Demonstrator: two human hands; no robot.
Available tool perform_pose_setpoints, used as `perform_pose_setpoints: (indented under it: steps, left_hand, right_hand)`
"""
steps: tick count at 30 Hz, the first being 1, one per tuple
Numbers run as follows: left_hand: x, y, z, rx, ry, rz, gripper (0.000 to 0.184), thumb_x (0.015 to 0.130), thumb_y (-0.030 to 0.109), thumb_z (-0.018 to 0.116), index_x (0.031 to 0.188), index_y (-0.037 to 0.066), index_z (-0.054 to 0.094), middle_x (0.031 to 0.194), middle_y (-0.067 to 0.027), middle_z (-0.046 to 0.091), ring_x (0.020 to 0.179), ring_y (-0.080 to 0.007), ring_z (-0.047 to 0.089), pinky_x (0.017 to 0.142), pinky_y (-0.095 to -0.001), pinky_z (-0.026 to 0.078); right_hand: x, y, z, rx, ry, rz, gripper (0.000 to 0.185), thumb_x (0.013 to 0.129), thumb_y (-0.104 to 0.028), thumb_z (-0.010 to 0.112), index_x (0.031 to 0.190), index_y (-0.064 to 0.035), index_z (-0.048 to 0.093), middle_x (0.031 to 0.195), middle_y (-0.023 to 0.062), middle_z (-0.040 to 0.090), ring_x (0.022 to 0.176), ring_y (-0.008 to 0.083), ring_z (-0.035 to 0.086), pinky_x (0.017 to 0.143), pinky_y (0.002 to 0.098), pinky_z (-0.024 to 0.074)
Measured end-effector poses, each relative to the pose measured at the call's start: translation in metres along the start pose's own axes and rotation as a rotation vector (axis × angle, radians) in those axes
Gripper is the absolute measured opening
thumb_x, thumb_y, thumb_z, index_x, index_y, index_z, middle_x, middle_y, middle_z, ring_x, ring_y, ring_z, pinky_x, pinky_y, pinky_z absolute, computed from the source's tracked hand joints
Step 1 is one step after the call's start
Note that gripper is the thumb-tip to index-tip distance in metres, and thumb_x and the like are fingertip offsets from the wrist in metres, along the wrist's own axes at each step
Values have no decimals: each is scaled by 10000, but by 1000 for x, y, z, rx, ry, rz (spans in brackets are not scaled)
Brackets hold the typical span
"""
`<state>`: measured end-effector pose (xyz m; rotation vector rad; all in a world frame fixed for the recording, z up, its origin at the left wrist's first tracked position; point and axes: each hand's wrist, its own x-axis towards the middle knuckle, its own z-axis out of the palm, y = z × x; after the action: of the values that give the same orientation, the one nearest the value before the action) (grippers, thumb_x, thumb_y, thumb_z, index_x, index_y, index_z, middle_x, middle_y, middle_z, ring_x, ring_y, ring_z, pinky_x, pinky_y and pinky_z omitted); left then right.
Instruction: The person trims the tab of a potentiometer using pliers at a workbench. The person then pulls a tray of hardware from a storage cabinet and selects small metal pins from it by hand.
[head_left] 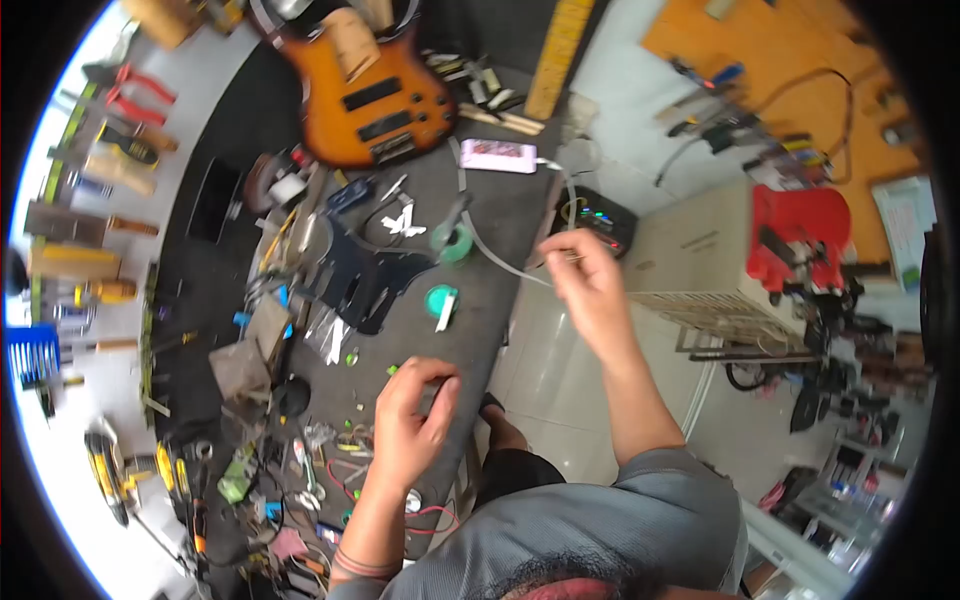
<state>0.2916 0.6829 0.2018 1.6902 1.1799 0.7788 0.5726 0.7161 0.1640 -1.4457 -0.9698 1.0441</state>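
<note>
My left hand (415, 415) is over the near part of the dark workbench (425, 345), its fingers curled and the thumb close to them; a small dark thing seems to lie between them, too unclear to name. Past the bench's right edge, above the floor, my right hand (585, 275) pinches something small and thin near its fingertips. A grey cable (490, 252) runs from the bench toward this hand. Between the hands and the guitar lie a green roll (452, 243), a round green container (440, 299) with a white strip on it, and a black cut plate (370, 280).
An orange sunburst guitar body (375, 100) lies at the bench's far end, near a pink-white phone (498, 155) and a yellow ruler (558, 60). Cluttered tools and cables cover the left side. A white cabinet (690, 260) and a red object (800, 235) stand at right.
</note>
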Motion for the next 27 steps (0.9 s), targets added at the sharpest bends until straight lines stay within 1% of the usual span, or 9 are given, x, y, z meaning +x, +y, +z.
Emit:
perform_pose_setpoints:
  steps: [3,4,7,11,16,19,20,24,27]
  left_hand:
    - [-12,-9,8,-43,60,-43,89,1001,-29,766,1076,-16,719,981,-127,743,910,-252,735,854,-361,583]
    - [-18,-11,9,-72,77,-82,77,1002,-31,763,1068,-16,725,973,-118,738,913,-226,726,857,-349,580]
    - [-32,-12,6,-100,83,-140,71,1006,-34,757,1068,-17,726,971,-113,737,914,-216,721,857,-341,579]
    - [-45,-6,0,-107,115,-113,67,1010,-36,754,1067,-19,724,974,-104,736,904,-205,713,853,-334,578]
    - [-66,18,-6,-182,206,-88,70,1008,-42,760,1061,-24,718,967,-91,729,878,-178,699,837,-313,570]
    - [-91,23,-12,-176,279,-21,75,1009,-44,765,1060,-22,715,966,-80,725,861,-159,686,811,-299,555]
    - [-101,27,-14,-164,301,-1,76,1010,-45,766,1060,-21,714,966,-75,724,855,-150,681,800,-293,549]
    - [-153,43,-21,-218,432,-40,85,1009,-50,774,1054,-12,713,955,-53,720,843,-101,661,768,-256,519]
    - [-198,58,-16,-87,566,64,120,982,-65,801,1065,-9,734,999,-73,749,895,-140,694,799,-280,545]
  right_hand:
    - [-7,-8,-5,-77,-25,-13,112,1150,-128,666,1213,-45,705,979,-28,668,865,35,584,768,242,494]
    - [-10,-11,-6,-77,-19,-13,114,1150,-131,665,1208,-41,703,969,-24,665,857,38,586,763,246,496]
    - [-14,-16,-9,-93,-6,-77,116,1144,-137,670,1197,-38,702,948,-28,663,808,48,570,729,264,492]
    - [-22,-25,-9,-43,-50,-39,118,1147,-147,662,1195,-46,700,947,-33,655,791,42,531,698,266,453]
    - [-37,-62,-2,-116,-144,-94,115,1161,-142,654,1213,-46,690,989,-54,615,835,22,517,741,240,449]
    - [-53,-85,10,-89,-159,-221,133,1159,-161,655,1193,-36,684,960,-24,622,806,54,515,707,278,452]
    - [-61,-97,11,-89,-204,-168,135,1160,-160,654,1187,-31,683,971,-20,626,813,55,519,714,277,457]
    - [-90,-116,21,-51,-261,-329,129,1158,-159,656,1177,-36,693,964,-28,627,815,46,526,719,266,461]
    - [-115,-119,36,-19,-350,-460,117,1151,-147,657,1175,-48,715,937,-50,615,821,20,535,724,237,454]
